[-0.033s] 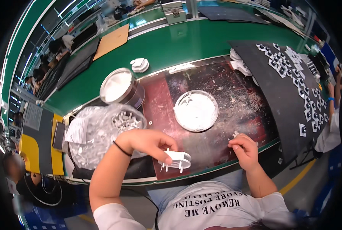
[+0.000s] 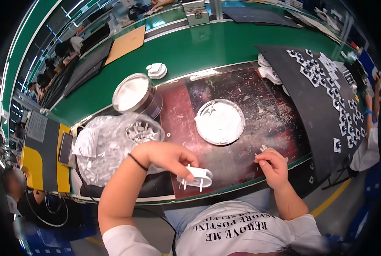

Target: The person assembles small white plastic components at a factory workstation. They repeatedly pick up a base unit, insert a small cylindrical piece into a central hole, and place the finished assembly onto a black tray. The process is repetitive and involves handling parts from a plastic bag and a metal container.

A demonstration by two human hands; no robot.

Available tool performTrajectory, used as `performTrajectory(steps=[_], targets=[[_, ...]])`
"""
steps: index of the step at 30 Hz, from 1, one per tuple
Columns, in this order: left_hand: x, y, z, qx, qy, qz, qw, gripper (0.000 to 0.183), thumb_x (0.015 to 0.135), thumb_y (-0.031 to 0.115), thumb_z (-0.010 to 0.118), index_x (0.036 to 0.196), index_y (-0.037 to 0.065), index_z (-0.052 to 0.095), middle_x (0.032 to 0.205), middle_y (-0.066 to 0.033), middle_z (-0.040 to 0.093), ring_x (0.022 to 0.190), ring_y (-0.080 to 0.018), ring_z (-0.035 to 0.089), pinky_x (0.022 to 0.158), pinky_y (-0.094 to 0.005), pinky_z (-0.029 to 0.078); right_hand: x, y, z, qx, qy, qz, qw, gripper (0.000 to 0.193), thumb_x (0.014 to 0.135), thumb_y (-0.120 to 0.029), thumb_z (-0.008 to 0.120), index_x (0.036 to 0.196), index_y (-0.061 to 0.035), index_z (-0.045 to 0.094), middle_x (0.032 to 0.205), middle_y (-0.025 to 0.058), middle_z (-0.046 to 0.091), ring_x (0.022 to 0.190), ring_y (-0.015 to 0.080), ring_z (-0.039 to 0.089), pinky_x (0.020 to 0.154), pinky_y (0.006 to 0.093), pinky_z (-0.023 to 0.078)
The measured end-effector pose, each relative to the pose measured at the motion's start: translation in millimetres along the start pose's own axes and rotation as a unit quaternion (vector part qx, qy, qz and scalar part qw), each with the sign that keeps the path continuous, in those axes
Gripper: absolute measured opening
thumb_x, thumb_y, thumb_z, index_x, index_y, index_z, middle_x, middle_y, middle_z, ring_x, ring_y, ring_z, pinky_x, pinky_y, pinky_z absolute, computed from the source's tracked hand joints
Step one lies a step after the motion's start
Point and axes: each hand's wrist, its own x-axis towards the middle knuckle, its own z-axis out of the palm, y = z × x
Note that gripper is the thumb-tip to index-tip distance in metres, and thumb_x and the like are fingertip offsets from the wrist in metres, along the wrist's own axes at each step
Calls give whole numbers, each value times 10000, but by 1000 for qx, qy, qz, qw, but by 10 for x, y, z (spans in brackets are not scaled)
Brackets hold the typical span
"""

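Observation:
My left hand (image 2: 172,161) grips a white plastic part (image 2: 197,177) above the front edge of the work surface. The part is rounded, with two layers and several thin pegs sticking out, some pointing down. To the right, my right hand (image 2: 274,167) is closed in a pinch, thumb against forefinger. Small pale bits (image 2: 264,147) show just beyond its fingertips; whether a tiny piece is pinched there I cannot tell. Between and beyond the hands lies a round, shallow metal lid (image 2: 220,123) covered with white material, a few small pieces resting at its upper left.
A clear plastic bag (image 2: 107,168) with small white pieces lies left, before a metal can (image 2: 132,94) with white contents. Another white part (image 2: 157,71) sits behind. At right, a black board (image 2: 303,100) bears rows of small black-and-white pieces. A co-worker's arm (image 2: 369,104) shows far right.
The white plastic part has turned very slightly in my left hand. The view has shifted a little; my right hand keeps its pinch in the same place.

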Motion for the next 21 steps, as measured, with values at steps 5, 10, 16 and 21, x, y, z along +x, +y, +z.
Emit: performTrajectory(steps=[5, 10, 16, 21], targets=[[162, -18, -119, 32, 30, -171, 984, 300, 855, 291, 653, 970, 14, 640, 790, 2, 648, 742, -72, 599, 615, -227, 486, -17, 34, 16, -16, 13, 4, 1000, 137, 807, 27, 555, 907, -2, 644, 795, 84, 629, 737, 187, 577, 682, 291, 451], [172, 129, -104, 15, 81, -189, 979, 367, 897, 327, 582, 1102, 23, 599, 896, -44, 634, 776, -101, 615, 626, -247, 523, -52, 50, -6, 8, 37, -1, 999, 144, 835, 29, 537, 947, 15, 626, 851, 96, 618, 780, 173, 577, 719, 275, 454], [14, 184, 93, 19, 242, -101, 965, 487, 921, 359, 534, 1244, -1, 478, 1048, -124, 586, 826, -161, 633, 659, -285, 540, -67, 48, 20, 52, 39, 10, 998, 140, 843, 29, 532, 952, 28, 618, 875, 104, 609, 799, 171, 575, 734, 267, 451], [125, -37, 728, 355, 532, -24, 768, 731, 717, 481, 720, 1184, -24, 474, 1089, -216, 532, 991, -365, 548, 824, -420, 468, -82, 65, -2, 39, 25, -11, 999, 145, 836, 36, 532, 949, 33, 623, 869, 107, 612, 790, 175, 575, 718, 272, 451]])
